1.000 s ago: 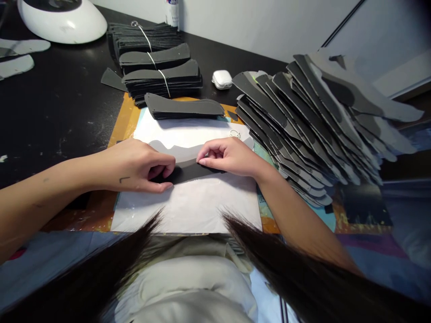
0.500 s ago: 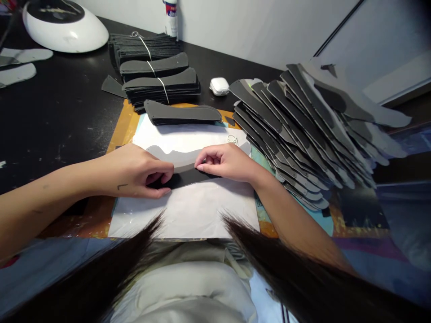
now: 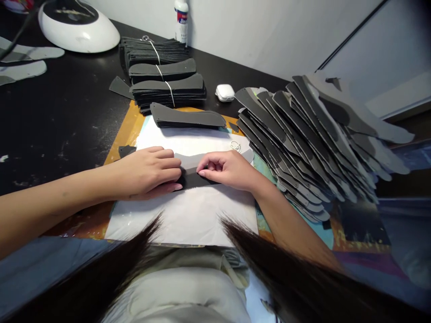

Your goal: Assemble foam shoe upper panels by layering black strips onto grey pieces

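Observation:
A flat dark shaped piece (image 3: 192, 178) lies along a light grey piece (image 3: 188, 159) on the white paper (image 3: 188, 215) in front of me. My left hand (image 3: 153, 172) is over its left end, palm down, fingers together and curled, with the thumb at the near edge. Thumb and fingertips of my right hand (image 3: 230, 170) are pinched together at the piece's upper edge, right of the middle. Both hands cover the ends of the two pieces. How firmly the fingers grip the dark piece is partly hidden.
Beyond the paper lies a stack of dark shaped pieces (image 3: 188, 116), with banded bundles (image 3: 168, 89) behind it. Fanned two-tone pieces (image 3: 286, 134) spread at the right, near a small white case (image 3: 225, 92). A bottle (image 3: 181, 22) and a white lamp base (image 3: 81, 33) stand farther back.
My left hand has turned more palm down, its fingers laid over the dark piece instead of pinching at its side. My right hand keeps its pinch. The view has shifted slightly.

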`<state>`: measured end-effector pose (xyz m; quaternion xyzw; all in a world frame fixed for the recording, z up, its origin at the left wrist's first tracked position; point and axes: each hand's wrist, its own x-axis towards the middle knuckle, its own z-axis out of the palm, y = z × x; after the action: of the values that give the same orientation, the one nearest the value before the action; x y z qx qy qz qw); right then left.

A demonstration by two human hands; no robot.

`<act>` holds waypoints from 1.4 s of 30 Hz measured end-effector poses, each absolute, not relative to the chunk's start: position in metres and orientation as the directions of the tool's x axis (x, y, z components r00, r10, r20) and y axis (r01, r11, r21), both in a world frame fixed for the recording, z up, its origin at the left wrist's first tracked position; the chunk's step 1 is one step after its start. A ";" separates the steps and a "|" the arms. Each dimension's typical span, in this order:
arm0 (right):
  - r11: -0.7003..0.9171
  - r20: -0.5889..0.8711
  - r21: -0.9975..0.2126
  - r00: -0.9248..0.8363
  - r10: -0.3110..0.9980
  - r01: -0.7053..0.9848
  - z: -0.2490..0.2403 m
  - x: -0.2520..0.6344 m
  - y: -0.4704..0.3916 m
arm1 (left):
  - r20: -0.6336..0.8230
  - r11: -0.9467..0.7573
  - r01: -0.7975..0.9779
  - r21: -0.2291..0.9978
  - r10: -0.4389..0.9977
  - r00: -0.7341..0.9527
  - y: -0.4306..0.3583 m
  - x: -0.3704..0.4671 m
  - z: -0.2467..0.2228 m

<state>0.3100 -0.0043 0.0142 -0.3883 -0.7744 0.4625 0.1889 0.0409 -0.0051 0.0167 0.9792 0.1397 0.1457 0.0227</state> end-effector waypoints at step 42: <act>0.326 -0.079 -0.846 -0.704 0.706 0.422 0.019 0.312 -0.004 | 0.159 -0.979 0.203 -0.004 0.200 0.967 -0.009 0.041 0.016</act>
<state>0.3117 -0.0038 0.0191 -0.3527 -0.7994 0.4613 0.1539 0.0410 -0.0090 0.0162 0.9916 0.1018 0.0792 -0.0100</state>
